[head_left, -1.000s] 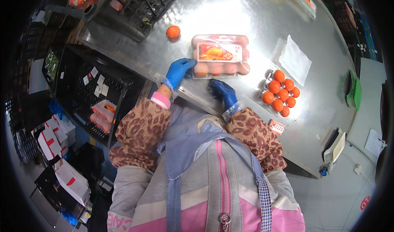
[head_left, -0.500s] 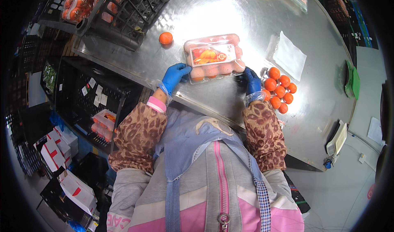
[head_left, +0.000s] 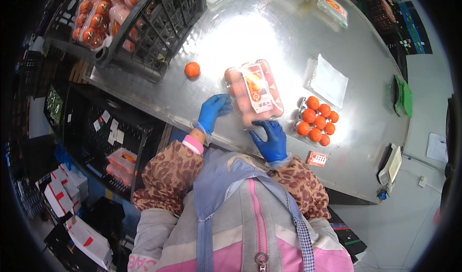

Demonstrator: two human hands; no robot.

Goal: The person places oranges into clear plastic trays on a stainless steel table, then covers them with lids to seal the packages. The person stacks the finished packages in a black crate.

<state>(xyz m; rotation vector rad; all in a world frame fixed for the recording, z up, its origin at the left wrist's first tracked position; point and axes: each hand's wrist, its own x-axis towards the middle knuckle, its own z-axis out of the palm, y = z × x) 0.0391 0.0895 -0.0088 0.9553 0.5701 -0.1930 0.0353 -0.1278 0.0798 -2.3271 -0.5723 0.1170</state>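
Observation:
A clear plastic clamshell pack (head_left: 267, 82) of round orange-red fruit lies on the metal table in front of me, turned lengthwise and slightly aslant, with a red and white label on its lid. My left hand (head_left: 214, 112), in a blue glove, is beside the pack's left side with its fingers stretched out. At the near end of the pack is my right hand (head_left: 271, 140), also blue-gloved, thumb spread away from the fingers and fingertips by the pack's edge. Whether they press on it cannot be made out. To the right, an open tray (head_left: 299, 126) holds several bare orange-red fruits.
One loose fruit (head_left: 192, 70) rests left of the pack. A black crate (head_left: 159, 41) with filled packs stands at the far left. On the right are a white pad (head_left: 329, 82), a small red and white card (head_left: 317, 158) and, farther back, another labelled pack (head_left: 332, 8).
The pack has turned about a quarter turn, from lying crosswise to lengthwise. My right hand has moved from its right corner to its near end; my left hand has loosened from the left corner.

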